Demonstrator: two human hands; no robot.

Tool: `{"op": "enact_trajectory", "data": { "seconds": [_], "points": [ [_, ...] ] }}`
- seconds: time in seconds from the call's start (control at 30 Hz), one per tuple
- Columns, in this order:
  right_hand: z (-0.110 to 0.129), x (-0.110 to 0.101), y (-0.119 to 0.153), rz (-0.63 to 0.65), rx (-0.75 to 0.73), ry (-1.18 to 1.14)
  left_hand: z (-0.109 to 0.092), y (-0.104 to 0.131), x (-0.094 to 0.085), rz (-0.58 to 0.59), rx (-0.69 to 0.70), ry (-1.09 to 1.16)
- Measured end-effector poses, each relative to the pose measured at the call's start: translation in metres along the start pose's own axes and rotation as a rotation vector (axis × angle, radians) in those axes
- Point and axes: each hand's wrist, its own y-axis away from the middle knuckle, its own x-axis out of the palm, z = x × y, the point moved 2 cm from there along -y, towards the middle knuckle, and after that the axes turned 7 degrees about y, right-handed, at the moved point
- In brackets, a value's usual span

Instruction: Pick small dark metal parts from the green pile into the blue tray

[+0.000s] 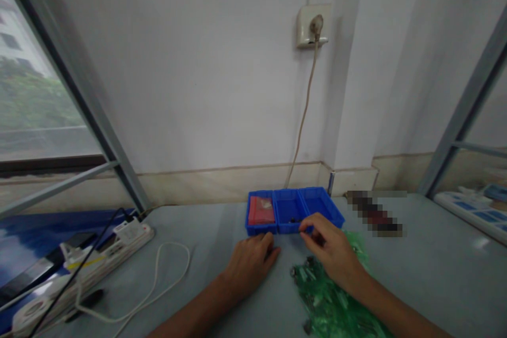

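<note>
My right hand point(335, 251) hovers at the front of the middle blue bin point(285, 228), thumb and fingertips pinched together; whatever is between them is too small to make out. Several small dark pieces point(293, 219) lie in that bin. My left hand point(253, 261) rests on the table before the left blue bin point(251, 226), fingers loosely bent, thumb apart, nothing visible in it. A red packet point(261, 211) lies inside the left bin. Under my right wrist and forearm spreads a green plastic bag point(330, 301), with small dark and metallic parts in and beside it.
A right-hand blue bin point(321, 203) adjoins the others. On the left lie a white power strip point(130, 245) and a looped white cable point(158, 290). A plugged cord point(304, 116) hangs from the wall socket. A blurred-out object point(376, 216) lies back right.
</note>
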Motion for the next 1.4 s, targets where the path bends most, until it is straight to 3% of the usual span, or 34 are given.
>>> {"op": "enact_trajectory", "data": {
  "seconds": [0.17, 0.43, 0.7, 1.13, 1.4],
  "points": [
    [-0.004, 0.003, -0.001, -0.002, 0.072, -0.016, 0.0, 0.0, 0.0, 0.007, -0.018, -0.014],
    [-0.017, 0.005, -0.011, 0.031, 0.332, -0.395, 0.0, 0.0, 0.0, -0.006, 0.006, -0.023],
    [-0.026, 0.008, -0.01, 0.046, 0.521, -0.582, 0.0, 0.0, -0.001, -0.003, 0.008, -0.015],
    [-0.024, 0.01, -0.012, -0.013, 0.434, -0.518, 0.001, 0.0, 0.001, 0.002, -0.003, -0.017],
    [-0.024, 0.004, -0.01, -0.062, 0.295, -0.29, 0.002, 0.0, 0.003, -0.005, 0.005, -0.031]
  ]
}}
